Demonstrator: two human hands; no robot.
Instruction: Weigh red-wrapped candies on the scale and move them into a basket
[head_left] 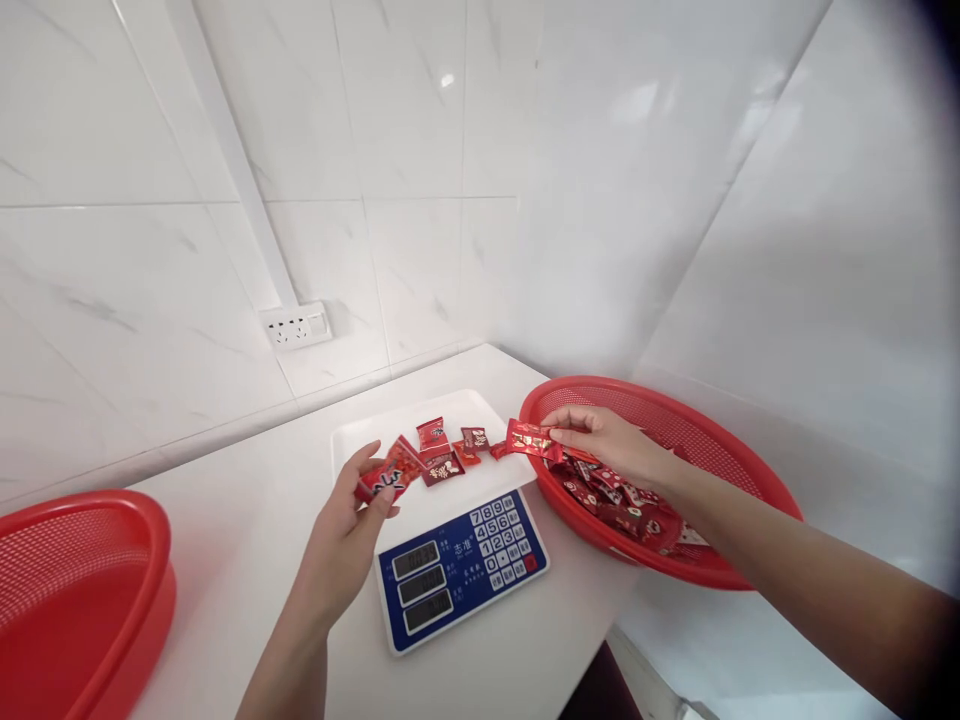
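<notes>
My left hand (365, 500) grips a red snack packet (396, 468) with white lettering, held above the left side of the scale's white tray (360, 435). Between the fingertips of my right hand (581, 437) is a narrow red candy packet (529, 438), at the near-left rim of the right-hand basket. Several small red and dark red packets (441, 465) lie on the tray between my hands. The scale's blue panel (461, 570) has number keys and three displays, whose digits are too dim to read.
On the right, a red plastic basket (697, 410) holds many red packets (630, 505). Another red basket (142, 520) stands at the left edge of the white table (225, 520). Tiled walls meet behind the table, with a socket (298, 325) low on the left one.
</notes>
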